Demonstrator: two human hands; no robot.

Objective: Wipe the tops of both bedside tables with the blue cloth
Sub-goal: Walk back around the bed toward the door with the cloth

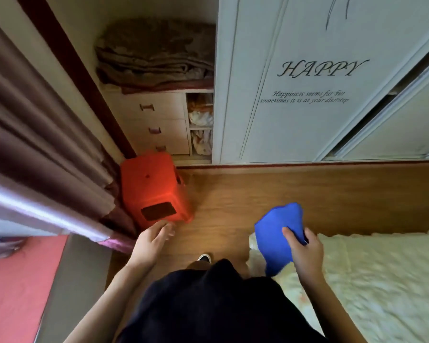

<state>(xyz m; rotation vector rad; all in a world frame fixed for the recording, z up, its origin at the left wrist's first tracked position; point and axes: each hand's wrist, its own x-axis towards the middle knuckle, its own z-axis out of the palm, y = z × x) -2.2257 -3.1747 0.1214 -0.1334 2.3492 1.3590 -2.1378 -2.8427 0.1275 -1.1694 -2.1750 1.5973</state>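
My right hand (304, 253) grips the blue cloth (279, 233), which hangs crumpled above the corner of the bed (382, 280). My left hand (151, 240) is held low with loosely curled fingers and nothing in it, just in front of an orange plastic stool (154, 189). No bedside table is in view. A small white chest of drawers (159, 120) stands far ahead in the corner, with a pile of folded brown blankets (154, 53) on top.
A wooden floor (258, 194) runs between the bed and a white sliding wardrobe (320, 82) lettered "HAPPY". Brown curtains (35, 132) hang on the left beside the stool. A red mat (18, 280) lies at lower left. My shoe tip (204, 257) shows below.
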